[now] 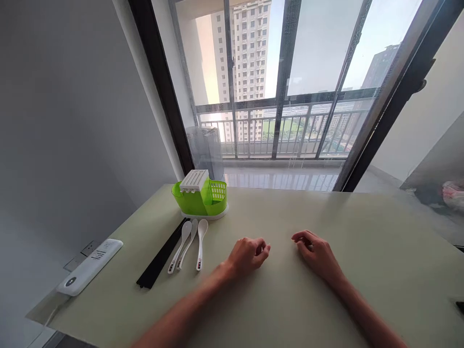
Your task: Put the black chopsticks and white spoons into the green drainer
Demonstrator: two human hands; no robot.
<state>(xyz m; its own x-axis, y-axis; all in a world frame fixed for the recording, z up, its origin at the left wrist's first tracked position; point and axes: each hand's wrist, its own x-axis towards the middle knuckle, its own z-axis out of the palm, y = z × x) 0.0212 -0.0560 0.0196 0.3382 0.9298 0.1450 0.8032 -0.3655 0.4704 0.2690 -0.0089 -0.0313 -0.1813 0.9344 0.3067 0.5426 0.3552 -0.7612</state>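
Observation:
My left hand [250, 253] rests on the table, its fingers loosely curled in and nothing visible in them. Across a gap to its right lies my right hand [314, 249], fingers gently bent and apart from the thumb, also without anything in it. Left of my left hand are three white spoons: a left one [180, 247], a middle one [187, 244] and a right one [200, 244], bowls pointing away from me. Beside them, a bundle of black chopsticks [163, 253] lies slantwise. Behind the spoons stands a green utensil holder [197, 203] with a white slotted top and a white base.
A white power strip [92, 266] lies along the left edge of the pale table [275, 309], near the grey wall. Glass sliding doors [282, 135] stand beyond the far edge. A small dark object [460, 306] shows at the right edge.

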